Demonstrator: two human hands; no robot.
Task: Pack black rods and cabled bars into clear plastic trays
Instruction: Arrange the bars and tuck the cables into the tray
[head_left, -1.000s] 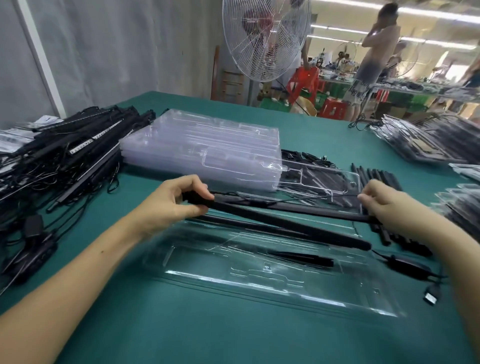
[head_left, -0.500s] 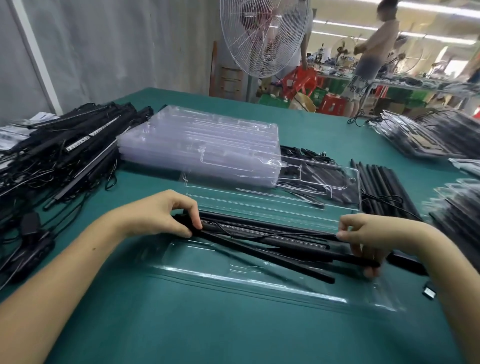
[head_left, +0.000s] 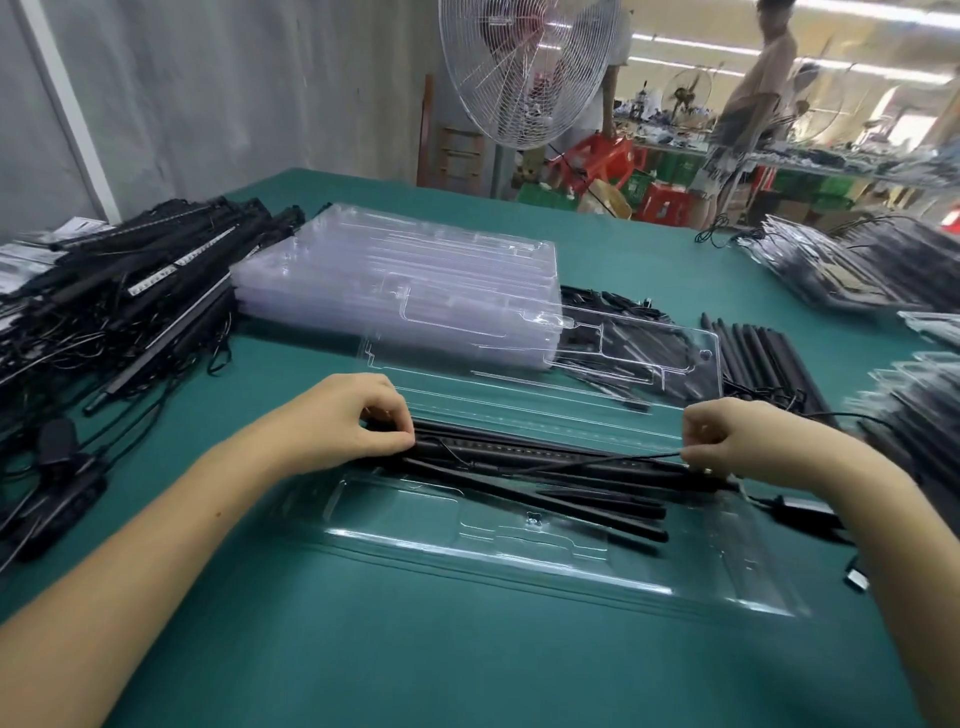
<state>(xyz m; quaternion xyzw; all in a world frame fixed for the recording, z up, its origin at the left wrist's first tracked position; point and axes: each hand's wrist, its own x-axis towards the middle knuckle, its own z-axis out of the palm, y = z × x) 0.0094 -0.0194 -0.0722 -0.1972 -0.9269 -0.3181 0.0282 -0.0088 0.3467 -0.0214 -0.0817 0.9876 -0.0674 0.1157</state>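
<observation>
A clear plastic tray (head_left: 509, 558) lies open on the green table in front of me. A black cabled bar (head_left: 545, 452) stretches across the tray's far side, with loose black rods (head_left: 597, 506) slanting beneath it. My left hand (head_left: 353, 421) grips the bar's left end with curled fingers. My right hand (head_left: 737, 441) pinches the bar's right end and its thin black cable (head_left: 613, 460). The cable's adapter (head_left: 808, 512) lies on the table just right of the tray.
A stack of clear trays (head_left: 405, 291) stands behind. A pile of cabled bars (head_left: 119, 301) fills the left. Spare black rods (head_left: 763, 358) lie at right, packed trays (head_left: 857, 265) beyond them. A standing fan (head_left: 524, 67) and a person (head_left: 748, 109) are past the table.
Both hands have brought the bar and rods down from above the tray into its far side. My right hand moved from the rod pile to the bar's right end and cable.
</observation>
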